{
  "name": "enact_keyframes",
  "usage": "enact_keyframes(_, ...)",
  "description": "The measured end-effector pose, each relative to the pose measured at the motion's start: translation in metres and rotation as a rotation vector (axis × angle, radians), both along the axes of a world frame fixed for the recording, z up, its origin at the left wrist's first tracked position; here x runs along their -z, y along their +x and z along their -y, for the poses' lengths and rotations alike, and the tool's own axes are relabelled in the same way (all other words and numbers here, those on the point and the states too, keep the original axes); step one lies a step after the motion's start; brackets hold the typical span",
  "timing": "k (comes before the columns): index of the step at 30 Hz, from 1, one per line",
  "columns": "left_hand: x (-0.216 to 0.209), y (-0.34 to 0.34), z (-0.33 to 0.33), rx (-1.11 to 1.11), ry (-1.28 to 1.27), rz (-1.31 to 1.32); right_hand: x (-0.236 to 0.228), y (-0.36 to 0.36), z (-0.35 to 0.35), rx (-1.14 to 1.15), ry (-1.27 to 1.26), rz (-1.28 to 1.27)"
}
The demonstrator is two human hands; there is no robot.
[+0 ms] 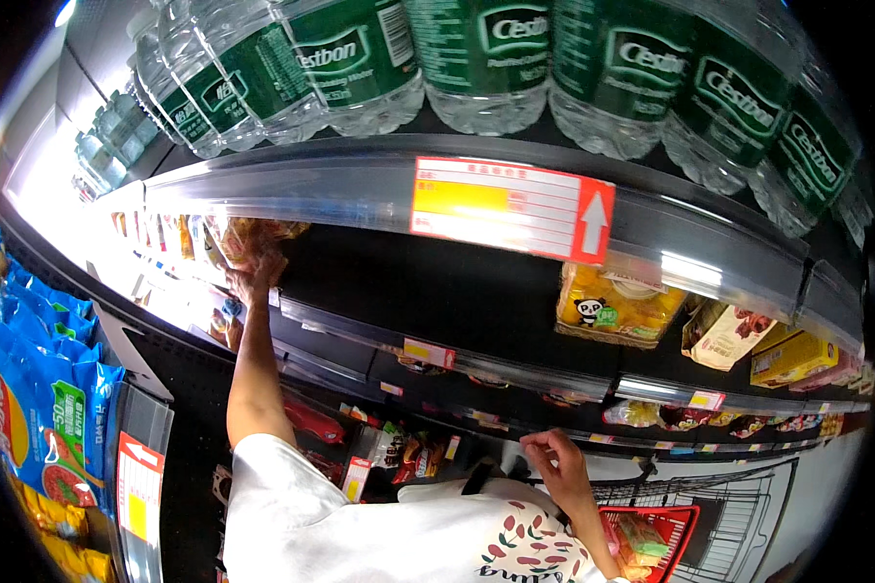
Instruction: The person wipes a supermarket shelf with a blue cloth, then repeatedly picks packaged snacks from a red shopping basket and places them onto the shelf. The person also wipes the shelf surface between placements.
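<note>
My left arm reaches up to the left end of a dark shelf, under the row of water bottles. There my left hand [256, 269] is closed on a packaged food item [246, 236] in a clear wrapper with orange-brown contents. Its exact kind is hard to make out in the glare, and my fingers partly cover it. My right hand [558, 464] hangs in front of my white shirt, empty, with the fingers loosely bent and apart. A red shopping basket [688, 539] with packaged goods in it is close by my right forearm.
Large green-labelled water bottles [486, 68] line the shelf above, whose front edge carries a red and white price tag [510, 209]. Blue snack bags [39, 379] stand at the left. Boxed yellow cakes [617, 306] sit farther right, and a wire rack [749, 515] stands behind the basket.
</note>
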State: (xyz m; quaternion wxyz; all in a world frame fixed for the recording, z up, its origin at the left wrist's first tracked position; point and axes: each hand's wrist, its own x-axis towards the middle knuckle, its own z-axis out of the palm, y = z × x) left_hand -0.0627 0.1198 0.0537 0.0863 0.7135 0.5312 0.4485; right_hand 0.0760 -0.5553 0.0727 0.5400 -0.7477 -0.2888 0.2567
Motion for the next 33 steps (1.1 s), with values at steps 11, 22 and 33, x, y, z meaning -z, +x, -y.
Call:
enact_keyframes(11, -0.024, 0.091, 0.097, 0.136, 0.311, 0.189, 0.013, -0.006, 0.025, 0.037, 0.091, -0.026)
enact_keyframes(22, 0.0, 0.181, 0.314, 1.039, -0.374, 0.46, 0.053, -0.02, 0.084, 0.268, -0.005, 0.11)
enact_keyframes(33, -0.013, 0.171, 0.51, 1.25, -0.273, -0.071, 0.152, -0.084, 0.22, 0.705, -0.268, -0.178)
